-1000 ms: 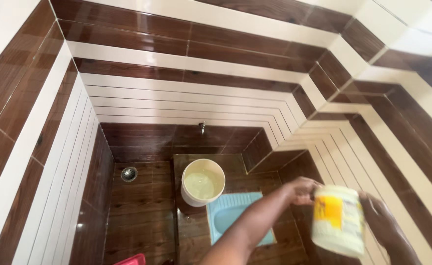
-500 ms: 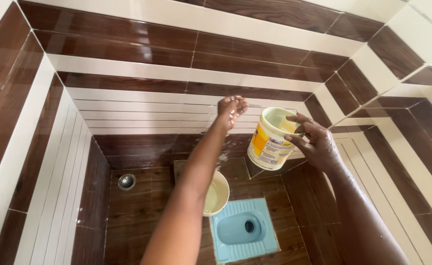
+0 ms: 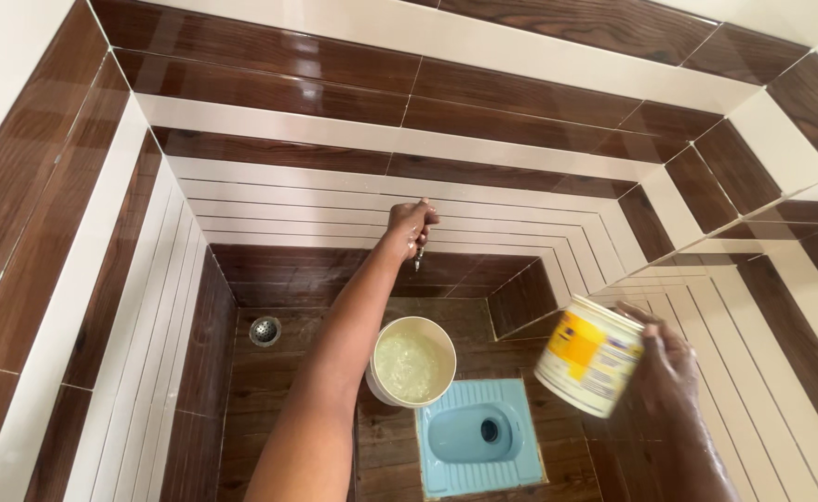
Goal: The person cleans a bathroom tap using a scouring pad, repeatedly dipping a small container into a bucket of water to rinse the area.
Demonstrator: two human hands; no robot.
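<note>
Two hands, right (image 3: 662, 364) gripping white yellow-labelled tub (image 3: 587, 355), left (image 3: 410, 223) closed on tap (image 3: 418, 258)

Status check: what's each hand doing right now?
Left hand closed at the small metal wall tap. Right hand grips white plastic tub with yellow label. White bucket of water below; nothing obstructing.

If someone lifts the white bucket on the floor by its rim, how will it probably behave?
The white bucket looks nearly full of water, so it is probably heavy for its size and may slosh if tilted. Its walls look like thin plastic, so the rim may flex. The brown floor tiles look glossy, perhaps wet, so a push would likely slide it rather than tip it.
</note>
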